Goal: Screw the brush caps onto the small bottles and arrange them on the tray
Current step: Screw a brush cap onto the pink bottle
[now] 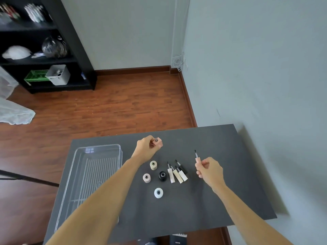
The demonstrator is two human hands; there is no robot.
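Note:
My left hand (146,148) grips a small pink bottle (158,142) above the dark table, its open neck facing up. My right hand (208,169) pinches a pink brush cap (197,159), the brush tip pointing up and away. Between my hands, several open bottles stand on the table: a cream one (153,165), a pink-beige one (146,178), a black one (162,176) and a white one (158,192). Several brush caps (177,173) lie side by side just right of them. A clear plastic tray (92,175) sits at the left, with nothing in it.
The dark grey table (221,191) stands against a grey wall on the right. Beyond its far edge is wooden floor, and a black shelf unit (44,50) holding bags and boxes stands at the back left.

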